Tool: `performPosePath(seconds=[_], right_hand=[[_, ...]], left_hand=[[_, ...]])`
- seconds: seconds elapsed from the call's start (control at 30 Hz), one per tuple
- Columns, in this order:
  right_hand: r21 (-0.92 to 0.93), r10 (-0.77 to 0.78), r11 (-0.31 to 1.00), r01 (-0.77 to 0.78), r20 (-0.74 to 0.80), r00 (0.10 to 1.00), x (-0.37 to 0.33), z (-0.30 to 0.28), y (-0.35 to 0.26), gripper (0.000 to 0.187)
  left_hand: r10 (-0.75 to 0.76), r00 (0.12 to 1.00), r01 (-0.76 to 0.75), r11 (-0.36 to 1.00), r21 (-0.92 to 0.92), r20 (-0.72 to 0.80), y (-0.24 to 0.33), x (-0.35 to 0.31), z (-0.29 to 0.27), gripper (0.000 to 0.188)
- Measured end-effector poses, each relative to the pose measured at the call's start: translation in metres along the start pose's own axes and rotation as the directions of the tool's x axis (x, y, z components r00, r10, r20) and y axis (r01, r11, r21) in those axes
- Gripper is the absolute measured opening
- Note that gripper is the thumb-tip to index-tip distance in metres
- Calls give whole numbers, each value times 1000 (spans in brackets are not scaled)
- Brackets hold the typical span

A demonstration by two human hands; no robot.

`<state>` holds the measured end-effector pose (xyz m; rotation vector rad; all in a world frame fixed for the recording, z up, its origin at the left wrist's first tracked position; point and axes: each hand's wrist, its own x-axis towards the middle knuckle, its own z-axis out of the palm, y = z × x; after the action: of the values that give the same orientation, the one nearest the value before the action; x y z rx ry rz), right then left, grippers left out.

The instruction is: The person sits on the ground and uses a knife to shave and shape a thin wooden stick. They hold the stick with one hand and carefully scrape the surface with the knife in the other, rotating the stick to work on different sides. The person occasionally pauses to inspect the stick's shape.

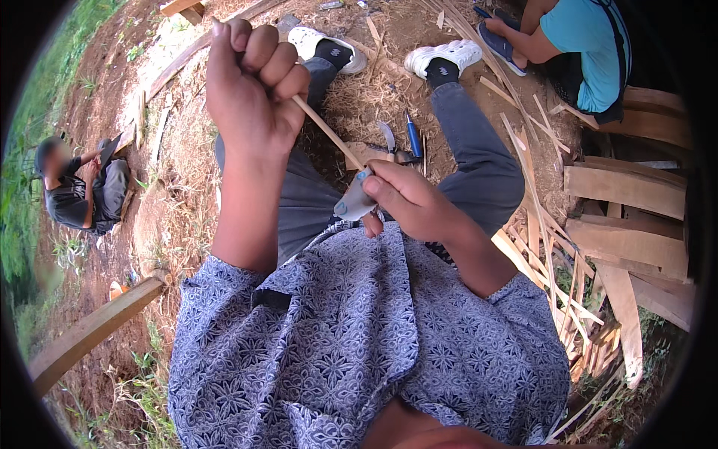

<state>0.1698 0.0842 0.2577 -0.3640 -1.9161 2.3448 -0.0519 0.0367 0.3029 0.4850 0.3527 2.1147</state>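
Head view: gripping stick (327, 132) at far end in left hand (256, 90), pinching cloth (354, 200) against near end in right hand (407, 198), probably to keep it straight between grips.

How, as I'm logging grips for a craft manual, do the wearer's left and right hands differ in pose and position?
The left hand is curled in a fist around the thin stick; the right hand holds the grey piece, thumb laid on it. The left hand appears higher in the picture, the right hand lower. The left hand's curled fingers show, while the right hand's are mostly hidden. Both are bare.
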Motion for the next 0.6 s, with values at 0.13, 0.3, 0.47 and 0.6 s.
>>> performPosePath(seconds=[0.13,0.3,0.47,0.6], right_hand=[[22,-47,999,47,-3,999,5,-1,1,32],[31,35,999,-35,-3,999,-3,3,-1,31],[108,-14,994,17,-26,1000,13,0,-9,30],[-55,66,996,-65,27,997,-7,-1,-11,30]], left_hand=[[-45,992,56,994,89,-120,-32,-19,20,28],[-80,994,84,995,-55,79,-6,1,5,30],[-149,982,159,984,81,-120,-42,-19,20,30],[-105,977,130,983,-129,187,1,7,-2,29]])
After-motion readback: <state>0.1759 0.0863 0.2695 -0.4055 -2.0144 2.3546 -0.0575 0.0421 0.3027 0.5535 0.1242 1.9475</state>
